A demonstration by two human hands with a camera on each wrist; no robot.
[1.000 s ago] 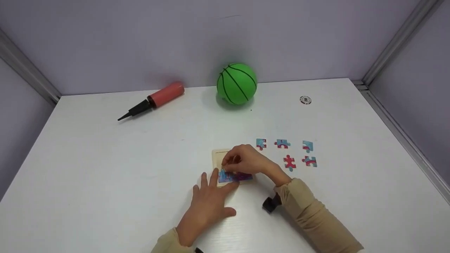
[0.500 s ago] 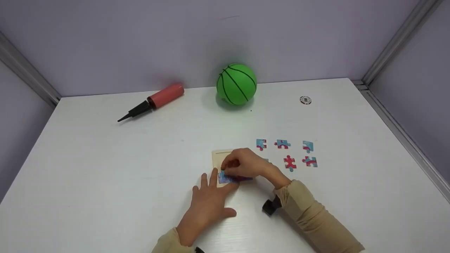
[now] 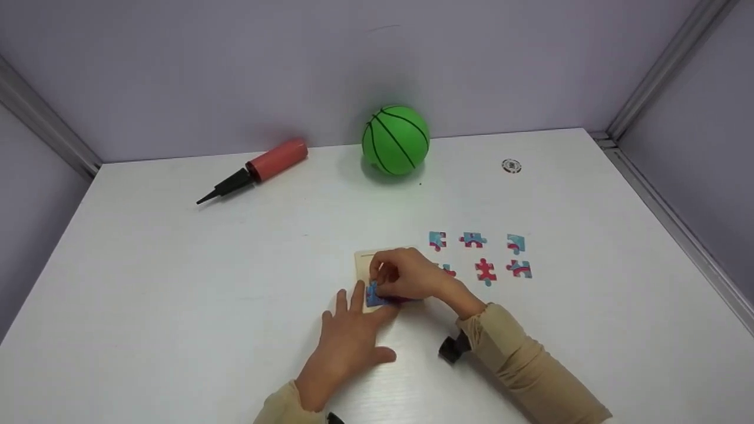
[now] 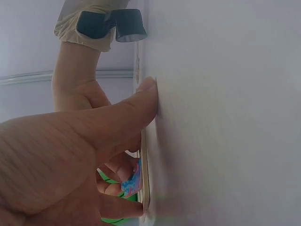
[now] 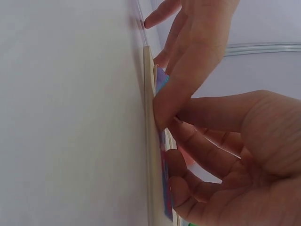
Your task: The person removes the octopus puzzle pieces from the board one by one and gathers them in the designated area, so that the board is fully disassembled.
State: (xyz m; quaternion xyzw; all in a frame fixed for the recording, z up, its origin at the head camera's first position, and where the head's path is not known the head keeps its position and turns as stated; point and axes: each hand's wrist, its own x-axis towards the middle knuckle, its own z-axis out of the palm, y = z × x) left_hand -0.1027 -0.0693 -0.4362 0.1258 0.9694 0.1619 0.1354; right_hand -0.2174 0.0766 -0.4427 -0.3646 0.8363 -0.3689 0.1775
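A shallow wooden puzzle tray (image 3: 363,263) lies flat on the table, its lower part covered by blue and purple jigsaw pieces (image 5: 167,188). My left hand (image 3: 347,344) is spread beside it, index and middle fingertips touching the tray's near and left edges. Over the tray, my right hand (image 3: 409,274) pinches a jigsaw piece between thumb and forefinger; its fingers hide most of that piece. In the left wrist view a blue and pink jigsaw piece (image 4: 131,182) stands tilted at the right fingertips.
Several loose red and blue jigsaw pieces (image 3: 486,271) lie right of the tray. Farther back are a green ball (image 3: 396,141), a red and black hand pump (image 3: 277,162) and a round chip (image 3: 511,166). Walls enclose the table's back and sides.
My right hand has shifted slightly down and turned over the tray, uncovering more of a loose piece behind its wrist. The left hand stays in place.
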